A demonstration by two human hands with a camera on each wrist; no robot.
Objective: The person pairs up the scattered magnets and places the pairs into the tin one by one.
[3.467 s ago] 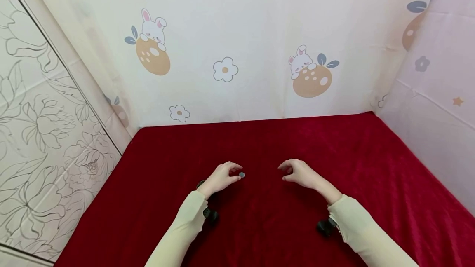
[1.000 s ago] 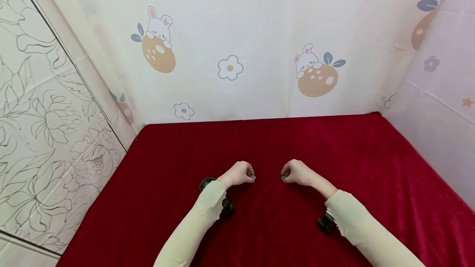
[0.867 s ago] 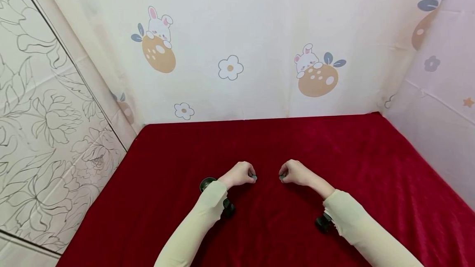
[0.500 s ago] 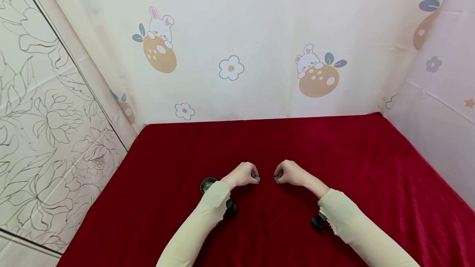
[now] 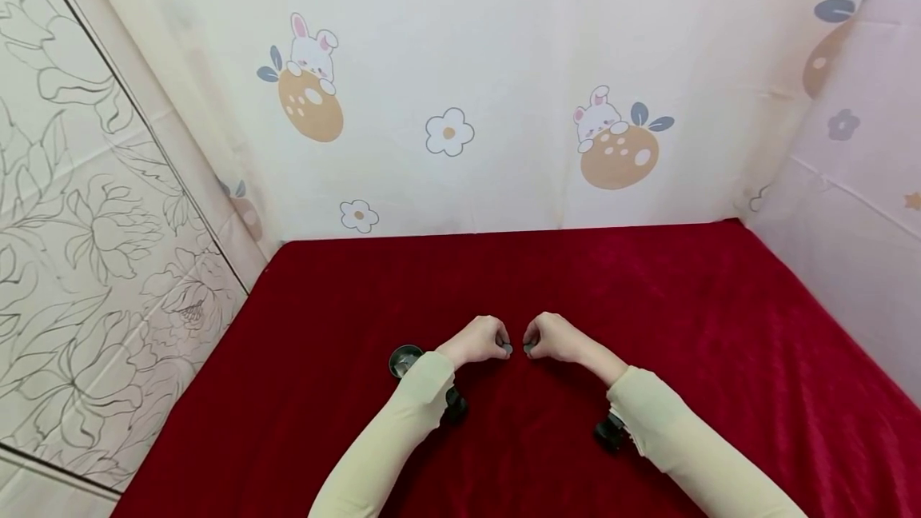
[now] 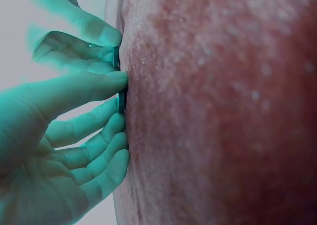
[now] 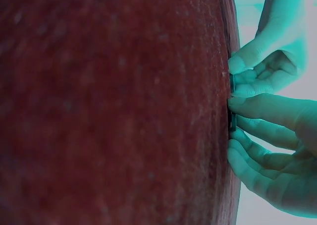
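In the head view my left hand pinches a small grey disc between thumb and fingertips, low over the red cloth. Facing it, my right hand pinches a second small grey disc. A narrow gap separates the two hands. The left wrist view shows the left hand's disc edge-on, thin and dark, close to the cloth; its remaining fingers are loosely bent. From the right wrist, the other disc also appears edge-on beneath the right thumb. Fingers hide part of both discs.
A small round dark dish sits on the red cloth, partly hidden behind my left sleeve. Black wrist devices hang under both forearms. Printed white curtains stand along the back and right edges, and a flower-patterned panel at left.
A disc lay by the left fingertips and the right hand looked bare; since then each hand has taken a disc. Over the last second both hands have moved inward, narrowing the gap.
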